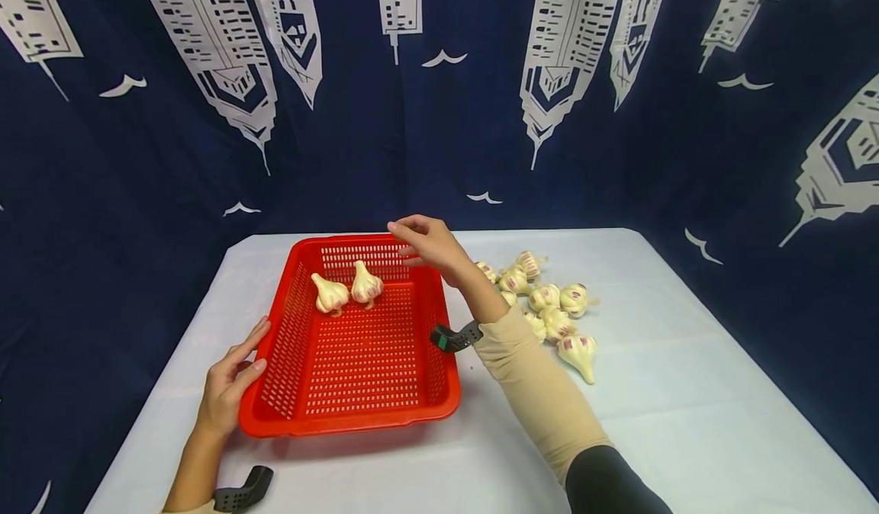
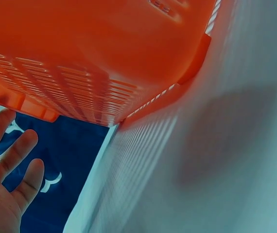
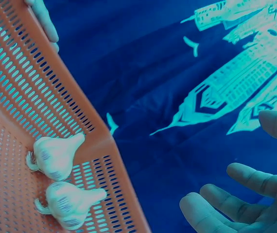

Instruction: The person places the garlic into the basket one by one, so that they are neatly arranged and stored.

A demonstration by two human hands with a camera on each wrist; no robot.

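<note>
A red plastic basket (image 1: 364, 346) with slotted walls stands on the white-covered table. Two garlic bulbs, one on the left (image 1: 331, 294) and one on the right (image 1: 366, 284), lie towards its back left. My left hand (image 1: 225, 392) rests against the basket's left rim. In the left wrist view its fingers (image 2: 24, 187) are extended and spread beside the slotted wall. Above the basket's back right corner is my right hand (image 1: 433, 247), palm down and holding nothing. The right wrist view shows its fingers (image 3: 248, 179) loosely bent and apart, with both bulbs below to the left.
Several more garlic bulbs (image 1: 545, 298) lie in a loose group right of the basket, partly hidden behind the right forearm. One bulb (image 1: 578, 354) lies at the near end of that group. A dark blue curtain (image 1: 439, 133) with white building prints hangs behind the table (image 1: 687, 392).
</note>
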